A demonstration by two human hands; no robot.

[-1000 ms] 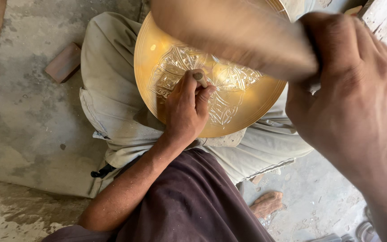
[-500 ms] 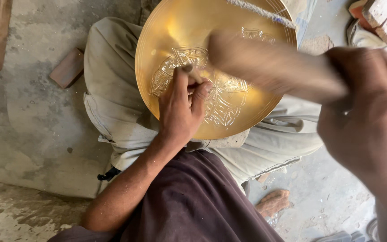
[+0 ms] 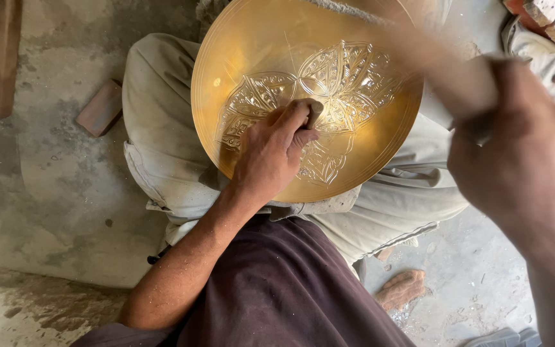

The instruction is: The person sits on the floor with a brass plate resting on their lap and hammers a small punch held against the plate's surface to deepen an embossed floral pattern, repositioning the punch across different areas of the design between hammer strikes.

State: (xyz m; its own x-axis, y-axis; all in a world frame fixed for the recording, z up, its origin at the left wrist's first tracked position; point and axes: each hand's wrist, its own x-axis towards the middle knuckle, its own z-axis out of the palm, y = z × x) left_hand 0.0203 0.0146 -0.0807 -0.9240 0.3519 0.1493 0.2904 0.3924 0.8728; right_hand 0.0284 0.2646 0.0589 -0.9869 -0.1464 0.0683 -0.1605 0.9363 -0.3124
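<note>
Head view: left hand (image 3: 270, 154) grip pinches a small punch (image 3: 314, 113) against the brass plate (image 3: 252, 58) beneath it.

the long wooden mallet (image 3: 444, 71) in the right hand (image 3: 515, 160) is motion-blurred; the round engraved brass plate (image 3: 258, 58) is cut off by the top edge.

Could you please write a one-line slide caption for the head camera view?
Left hand holds a small metal punch on a round engraved brass plate in the lap; right hand grips a blurred wooden mallet.

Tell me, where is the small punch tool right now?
In the head view, the punch stands in the left hand, tip on the brass plate near its centre.
</note>
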